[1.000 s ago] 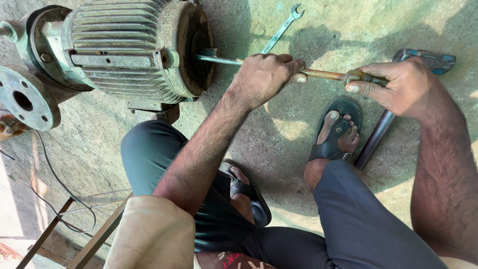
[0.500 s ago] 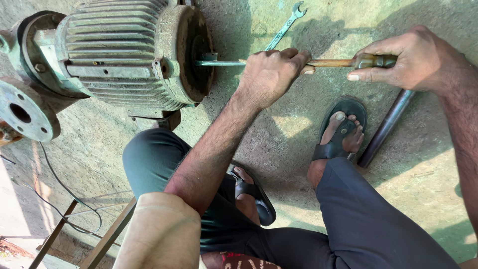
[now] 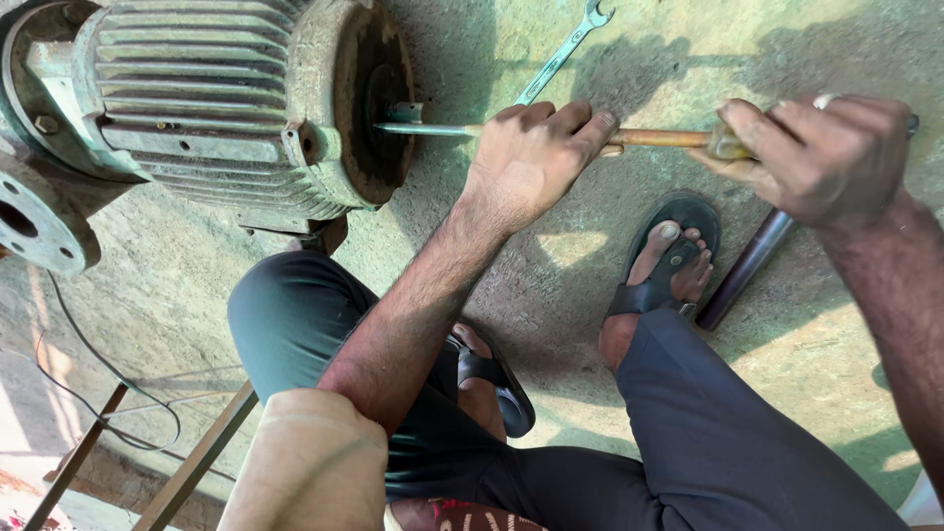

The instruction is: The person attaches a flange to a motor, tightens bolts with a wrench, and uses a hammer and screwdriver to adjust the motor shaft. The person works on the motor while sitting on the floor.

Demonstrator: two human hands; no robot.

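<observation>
A large grey finned electric motor lies on its side on the concrete floor, its end cover facing right. A long tool with a metal shaft and a brown wooden handle lies level, its tip against the motor's shaft end. My left hand grips the tool near the middle. My right hand is closed around the handle's far end. I squat with both knees in dark trousers, feet in dark sandals.
An open-ended spanner lies on the floor above my left hand. A dark metal pipe lies beside my right foot. A round flange sits at the left, with a thin cable and a metal frame at lower left.
My right hand has risen from below the handle's end to level with it, and the tool now lies straight. The view has shifted slightly toward the motor.
</observation>
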